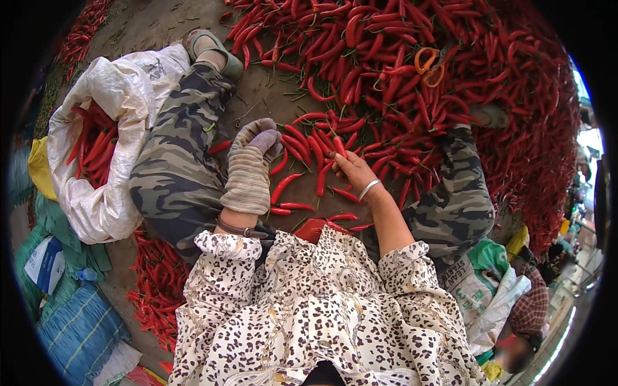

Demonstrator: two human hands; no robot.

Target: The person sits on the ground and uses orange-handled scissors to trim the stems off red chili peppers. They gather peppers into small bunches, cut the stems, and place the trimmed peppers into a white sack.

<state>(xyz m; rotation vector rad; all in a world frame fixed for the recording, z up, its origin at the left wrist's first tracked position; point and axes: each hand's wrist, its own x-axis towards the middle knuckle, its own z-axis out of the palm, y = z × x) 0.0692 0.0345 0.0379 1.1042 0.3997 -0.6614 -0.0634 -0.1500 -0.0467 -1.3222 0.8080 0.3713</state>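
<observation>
My right hand (pixel 358 174), bare with a silver bangle at the wrist, pinches a red chili pepper (pixel 339 147) between thumb and fingers. Across from it, my left hand (pixel 250 164) wears a striped knit glove, its fingers curled closed. Whatever that hand may hold is hidden by the glove. Loose red chilies (pixel 315 152) lie on the ground between and beyond my hands, some with green stems. A single curved chili (pixel 283 187) rests just right of the gloved wrist.
A large chili heap (pixel 515 83) fills the far and right sides, with orange-handled scissors (pixel 430 67) on it. At left stands a white woven sack (pixel 80 206) with chilies inside. My camouflage-clad legs flank the work. Bags (pixel 483 283) and another person (pixel 532 299) are at lower right.
</observation>
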